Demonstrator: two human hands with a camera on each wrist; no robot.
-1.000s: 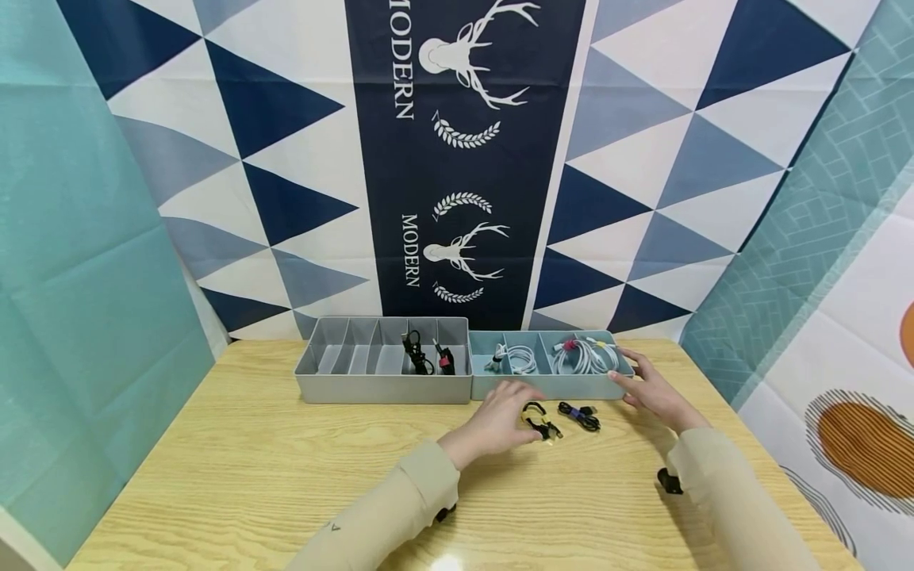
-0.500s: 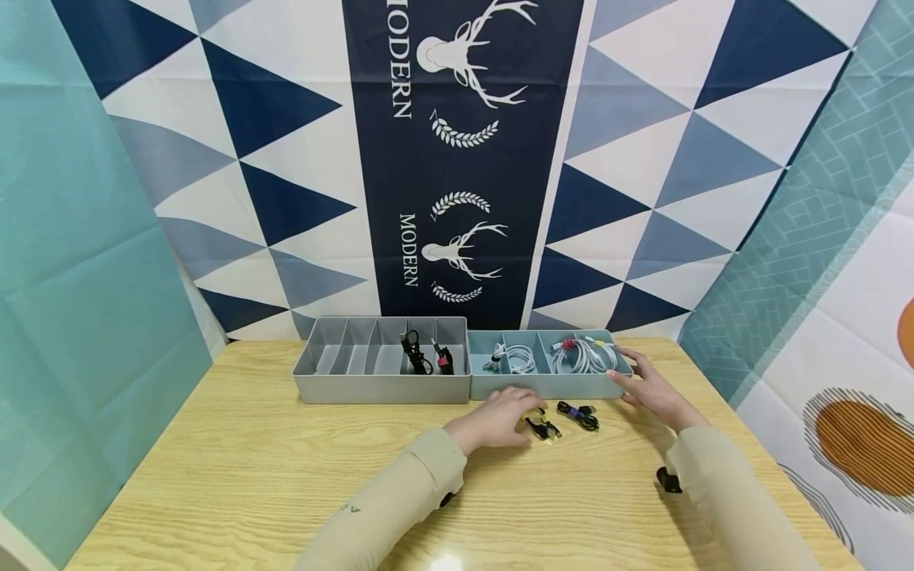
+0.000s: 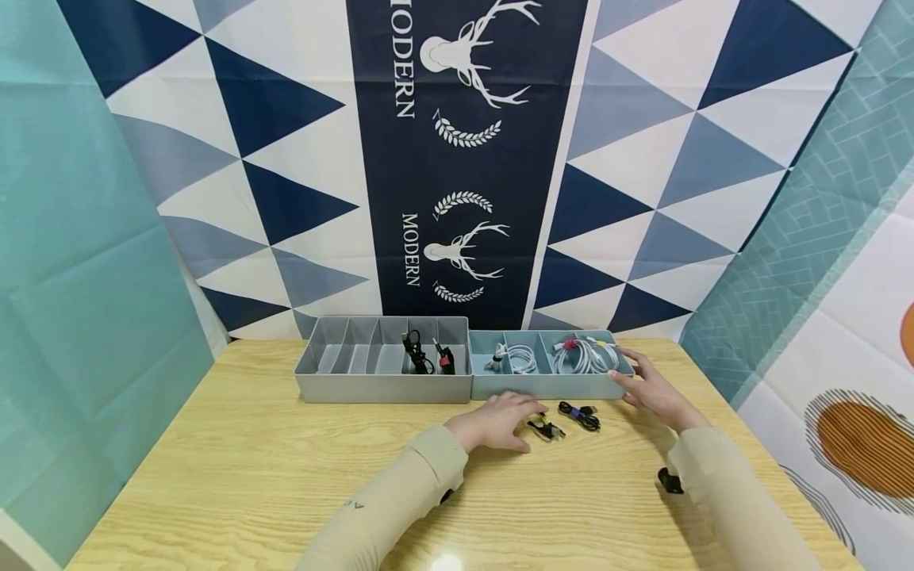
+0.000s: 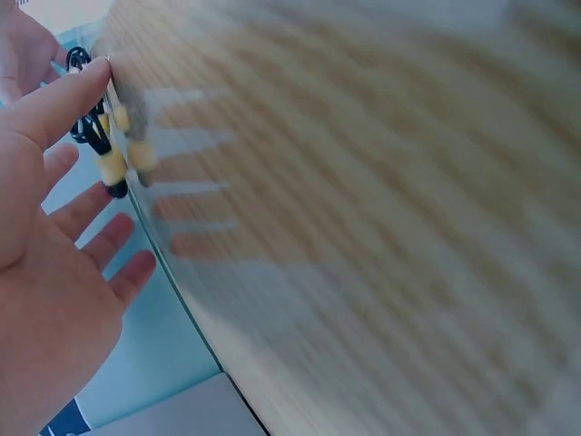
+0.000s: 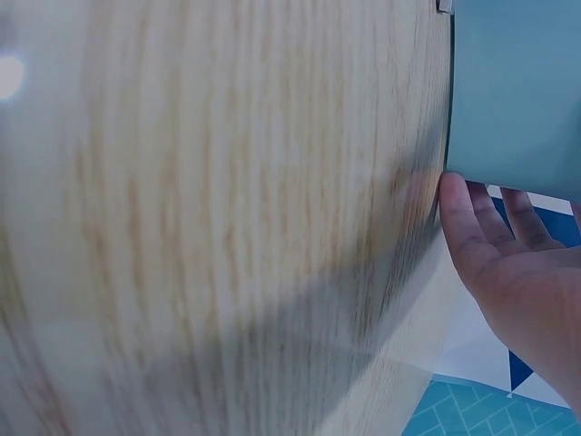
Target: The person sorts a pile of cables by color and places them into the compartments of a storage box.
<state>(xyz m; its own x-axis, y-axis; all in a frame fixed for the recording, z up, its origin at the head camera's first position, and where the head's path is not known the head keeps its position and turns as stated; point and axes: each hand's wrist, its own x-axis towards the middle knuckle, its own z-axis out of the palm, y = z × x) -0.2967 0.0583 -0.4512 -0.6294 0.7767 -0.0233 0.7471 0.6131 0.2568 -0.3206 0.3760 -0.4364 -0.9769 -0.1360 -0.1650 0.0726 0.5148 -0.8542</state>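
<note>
My left hand (image 3: 496,421) is low over the table, fingers spread and thumb apart, right beside a small black cable with yellow ties (image 3: 547,431). Its fingers hide the cable's left part in the head view. From the left wrist, the cable (image 4: 95,132) shows beyond the thumb, with nothing pinched between thumb and fingers. Close to its right lies a black coiled cable with a blue tie (image 3: 580,415). My right hand (image 3: 653,390) rests on the right end of the blue divided box (image 3: 550,388), thumb at the front rim; its fairly straight fingers (image 5: 465,222) touch the box's end.
A grey divided box (image 3: 385,389) stands left of the blue one, with black cables (image 3: 416,354) in its right-hand compartments. White coiled cables (image 3: 585,357) lie in the blue box. A patterned cloth wall (image 3: 457,198) rises behind both boxes.
My left hand has lowered toward the yellow-tied cable, its fingers now covering more of it, and the cable has shifted slightly right. My right hand has stayed at the blue box.
</note>
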